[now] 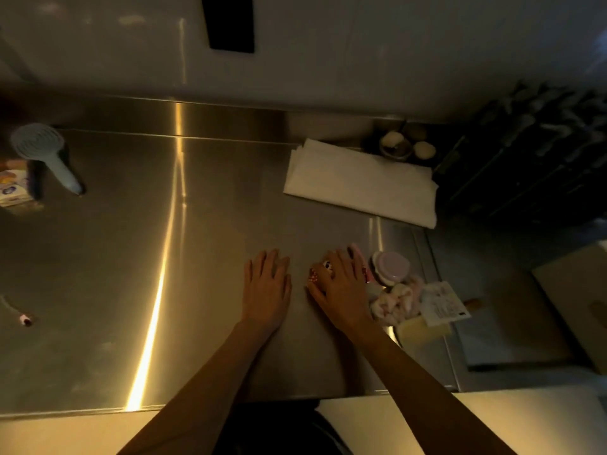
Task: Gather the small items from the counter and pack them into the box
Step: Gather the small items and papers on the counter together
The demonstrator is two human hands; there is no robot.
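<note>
My left hand (267, 284) lies flat and open on the steel counter (131, 257), holding nothing. My right hand (341, 287) rests with spread fingers over small items: a red patterned piece (312, 276) and a pink item (356, 249) peek out from under it. To its right lie a round pink-lidded container (391, 266), a bundle of pale cloth pieces (399, 302) and a printed card (441, 303). A small printed box (14, 188) stands at the far left edge. A tiny pink item (25, 320) lies at the left.
A pale blue brush (46, 152) lies at the back left. Folded white sheets (361, 182) sit at the back right, with a small bowl and round pale balls (397, 144) behind them. A dark rack (532, 152) stands beyond the counter's right edge.
</note>
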